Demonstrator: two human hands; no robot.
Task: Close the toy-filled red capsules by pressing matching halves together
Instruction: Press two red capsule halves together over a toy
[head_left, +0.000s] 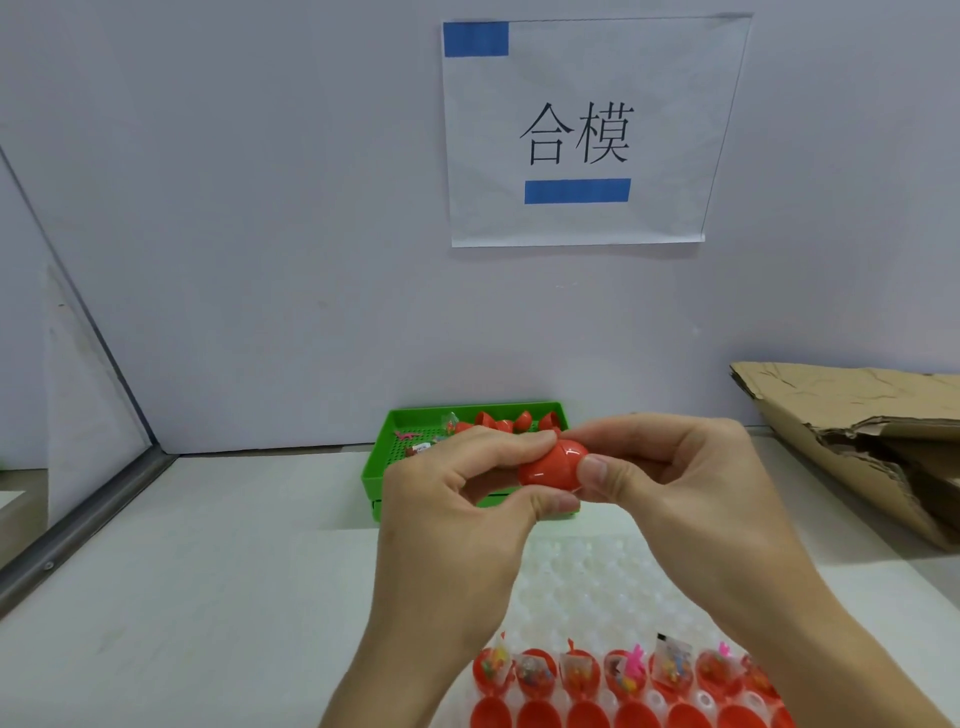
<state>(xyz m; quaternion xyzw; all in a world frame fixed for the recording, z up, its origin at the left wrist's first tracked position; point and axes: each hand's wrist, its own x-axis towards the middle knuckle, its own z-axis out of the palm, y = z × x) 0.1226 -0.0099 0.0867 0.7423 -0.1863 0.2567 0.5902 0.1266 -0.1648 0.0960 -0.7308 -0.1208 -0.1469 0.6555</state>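
Nearest, a row of open toy-filled capsule halves (623, 675) sits in the clear blister tray (582, 577) on the tabletop (208, 571). Above it, the red capsule (553, 465) is pinched between the left hand (457, 499) and right hand (670, 478), each grip clasping one half. Uneven pressure could skew the seam or trap a toy packet. The green basket (382, 470) lies behind.

We see a pale worktop (208, 597) running back to the wall. On it a green perforated tray (375, 475) sits at the far middle, a clear dimpled blister tray (587, 582) lies at the near edge carrying red capsule halves (535, 675), and crumpled cardboard (857, 431) rests at the right.
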